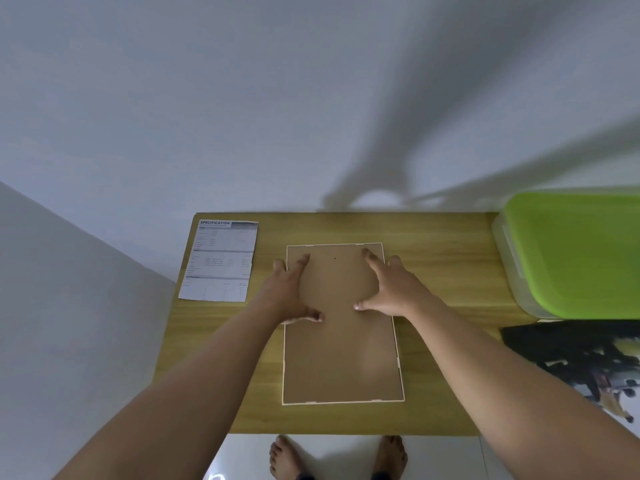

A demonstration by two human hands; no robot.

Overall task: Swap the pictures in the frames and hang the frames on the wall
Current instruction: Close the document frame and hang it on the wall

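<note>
The fingers [301, 261] of both hands are spreading out flat and pressing down. They are not curling round anything. The left hand [289, 289] is resting on the far left part of the frame [343, 362], and the right hand [394, 289] is resting on the far right part, with both thumbs pointing in toward each other.

The frame is lying face down in the middle of the wooden table [440, 358], so its brown back board [341, 285] is facing up inside the thin white edge. I think the hands are pushing the board flat so it is sitting snugly, or getting ready to work the little clips along the edge. Lying face down is making the back easy to reach. Is a picture hiding inside? I cannot tell, because the front is facing the table.

A printed paper sheet [221, 261] is lying on the table to the left, near the frame but not touching it. A dark picture [588, 358] is waiting on the right (maybe the one going in next).

A see-through box [505, 251] is sitting at the far right, with its green lid [581, 258] covering it. What is in it is not showing.
</note>
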